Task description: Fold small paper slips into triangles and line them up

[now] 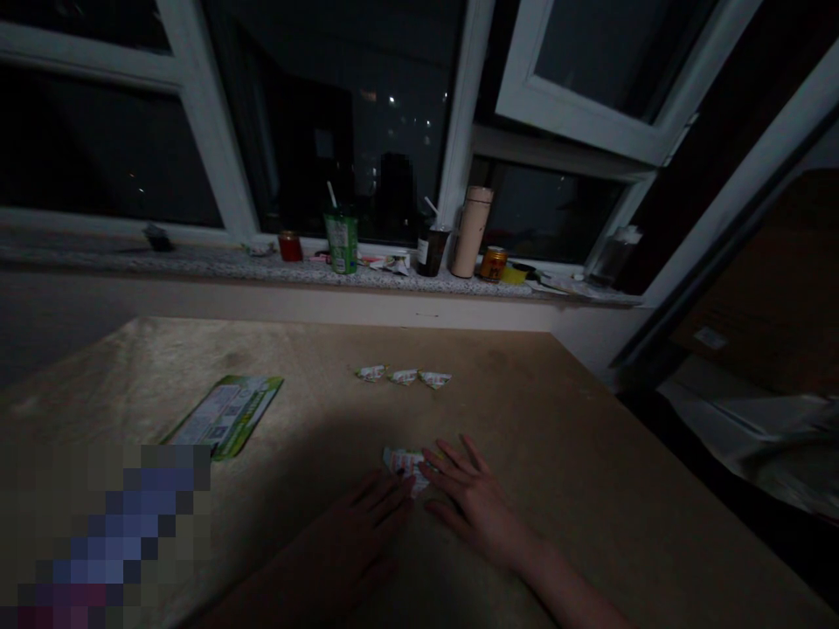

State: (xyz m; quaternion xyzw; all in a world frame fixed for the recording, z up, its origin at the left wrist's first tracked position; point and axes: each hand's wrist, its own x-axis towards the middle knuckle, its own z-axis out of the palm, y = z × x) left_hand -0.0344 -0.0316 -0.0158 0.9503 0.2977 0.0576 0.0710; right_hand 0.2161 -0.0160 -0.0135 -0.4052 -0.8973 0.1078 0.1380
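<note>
A white and green printed piece, seemingly a wrapper (pixel 403 463), lies on the brown tabletop (pixel 524 411) in front of me. My left hand (pixel 370 528) rests over its near edge, fingers stretched out and in deep shadow. From the right, my right hand (pixel 475 498) lies flat with fingers spread, its fingertips on the wrapper's right side. Farther back, three small triangular folded wrappers form a row: a left one (pixel 371 373), a middle one (pixel 404 376) and a right one (pixel 435 379). Both hands hide part of the near wrapper.
A green printed packet (pixel 229 415) lies on the table's left side, next to a pixelated patch. Along the granite windowsill (pixel 262 269) stand a green cup (pixel 342 243), a dark drink cup (pixel 433 251), a pink flask (pixel 471 231), a red jar (pixel 289 246) and a golden can (pixel 493 264).
</note>
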